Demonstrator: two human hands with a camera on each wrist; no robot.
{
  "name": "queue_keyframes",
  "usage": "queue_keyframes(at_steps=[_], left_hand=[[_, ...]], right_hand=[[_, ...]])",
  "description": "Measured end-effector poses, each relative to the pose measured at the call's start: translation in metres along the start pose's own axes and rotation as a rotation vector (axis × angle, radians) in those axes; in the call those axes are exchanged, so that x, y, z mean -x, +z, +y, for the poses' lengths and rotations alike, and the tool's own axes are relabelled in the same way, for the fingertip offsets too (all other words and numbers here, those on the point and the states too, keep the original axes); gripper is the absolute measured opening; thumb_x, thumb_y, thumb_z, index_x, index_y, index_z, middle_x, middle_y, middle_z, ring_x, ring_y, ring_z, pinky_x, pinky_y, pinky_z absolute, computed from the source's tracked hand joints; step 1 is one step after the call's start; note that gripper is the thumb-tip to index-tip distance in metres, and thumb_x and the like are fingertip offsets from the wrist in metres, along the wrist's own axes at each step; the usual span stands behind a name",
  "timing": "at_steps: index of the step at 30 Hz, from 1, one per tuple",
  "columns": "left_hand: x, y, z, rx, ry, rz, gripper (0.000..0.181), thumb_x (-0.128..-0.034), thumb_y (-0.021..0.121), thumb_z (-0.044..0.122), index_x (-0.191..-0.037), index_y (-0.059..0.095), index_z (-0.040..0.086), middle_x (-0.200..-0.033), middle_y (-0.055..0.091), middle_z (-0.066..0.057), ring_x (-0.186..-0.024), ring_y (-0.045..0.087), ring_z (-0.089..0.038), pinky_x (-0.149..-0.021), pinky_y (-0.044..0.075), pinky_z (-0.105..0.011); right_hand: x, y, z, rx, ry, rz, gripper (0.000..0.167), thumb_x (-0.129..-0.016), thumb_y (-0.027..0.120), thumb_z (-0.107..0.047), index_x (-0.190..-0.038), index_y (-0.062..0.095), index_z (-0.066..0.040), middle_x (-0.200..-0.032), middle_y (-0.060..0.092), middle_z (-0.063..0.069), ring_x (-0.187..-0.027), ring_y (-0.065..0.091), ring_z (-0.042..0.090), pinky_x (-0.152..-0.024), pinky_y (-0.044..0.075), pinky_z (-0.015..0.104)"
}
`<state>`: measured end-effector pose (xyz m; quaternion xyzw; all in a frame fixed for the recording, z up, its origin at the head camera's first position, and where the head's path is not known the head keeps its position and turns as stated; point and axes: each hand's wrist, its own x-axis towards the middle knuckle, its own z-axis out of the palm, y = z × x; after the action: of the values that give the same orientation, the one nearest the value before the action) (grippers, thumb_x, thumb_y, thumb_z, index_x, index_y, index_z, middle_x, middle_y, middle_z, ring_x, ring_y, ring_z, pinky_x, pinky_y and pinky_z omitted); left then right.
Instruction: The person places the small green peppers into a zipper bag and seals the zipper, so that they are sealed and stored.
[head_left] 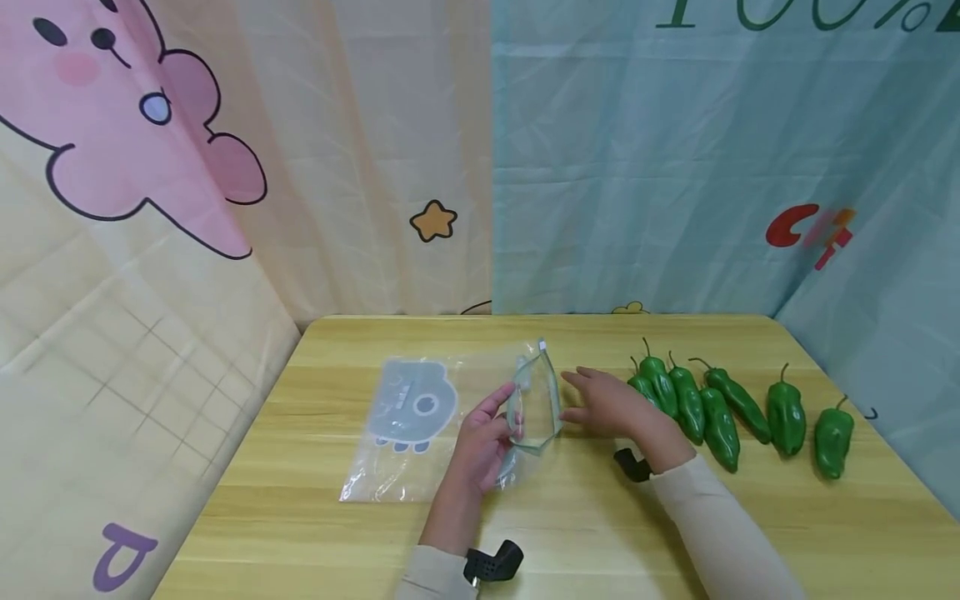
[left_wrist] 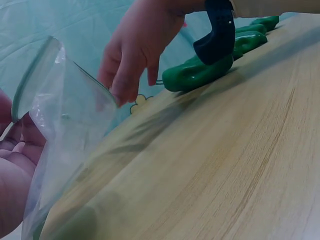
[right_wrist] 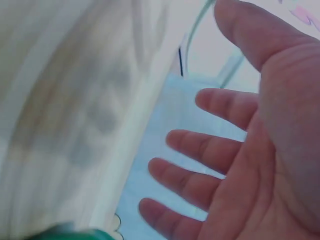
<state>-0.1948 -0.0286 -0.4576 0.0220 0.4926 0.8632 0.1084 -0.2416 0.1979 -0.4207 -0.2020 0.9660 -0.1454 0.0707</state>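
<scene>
I log remotely: left hand (head_left: 483, 443) fingers clamped on bag (head_left: 420, 408) mouth, holding it open; right hand (head_left: 609, 403) fingers apart beside it.

Head view high, facing forward-down over table (head_left: 300, 533); wrist views close, tilted; head, left wrist share peppers (head_left: 721, 430).

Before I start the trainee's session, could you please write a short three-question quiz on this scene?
1. Which hand holds the clear bag by its mouth?
2. Fill in: in the head view, the green peppers lie to the ____ of the bag.
3. The right hand is: (a) clenched in a fist; (b) open, fingers apart; (c) wrapped round a pepper.

Key: 1. The left hand. 2. Right. 3. b.
</scene>
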Motion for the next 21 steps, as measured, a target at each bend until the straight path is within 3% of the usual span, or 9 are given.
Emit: queue_keyframes(at_steps=[5,11,21], left_hand=[[0.001,-0.001,0.001,0.009,0.014,0.003,0.069,-0.0766,0.044,-0.015,-0.144,0.048,-0.001,-0.107,0.052,-0.005,-0.077,0.053,-0.01,-0.066,0.046,-0.019],[-0.001,-0.002,0.0,0.014,0.023,0.014,0.069,-0.0754,0.044,-0.017,-0.143,0.049,-0.002,-0.11,0.052,-0.005,-0.078,0.053,-0.01,-0.065,0.046,-0.019],[-0.002,-0.002,-0.001,0.009,0.016,0.034,0.068,-0.076,0.045,-0.017,-0.142,0.05,-0.001,-0.105,0.054,-0.005,-0.075,0.053,-0.01,-0.063,0.046,-0.018]], right_hand=[[0.008,-0.012,0.01,-0.072,-0.027,0.07,0.07,-0.093,0.067,-0.038,-0.146,0.044,0.002,-0.146,0.041,0.03,-0.131,0.043,0.048,-0.104,0.039,0.06],[0.019,-0.02,0.026,-0.158,-0.004,0.116,0.065,-0.095,0.066,-0.032,-0.146,0.044,0.001,-0.145,0.044,0.028,-0.132,0.042,0.047,-0.104,0.038,0.061],[0.036,-0.03,0.044,-0.203,0.02,0.124,0.065,-0.095,0.067,-0.029,-0.147,0.043,0.001,-0.146,0.043,0.027,-0.132,0.041,0.048,-0.102,0.038,0.063]])
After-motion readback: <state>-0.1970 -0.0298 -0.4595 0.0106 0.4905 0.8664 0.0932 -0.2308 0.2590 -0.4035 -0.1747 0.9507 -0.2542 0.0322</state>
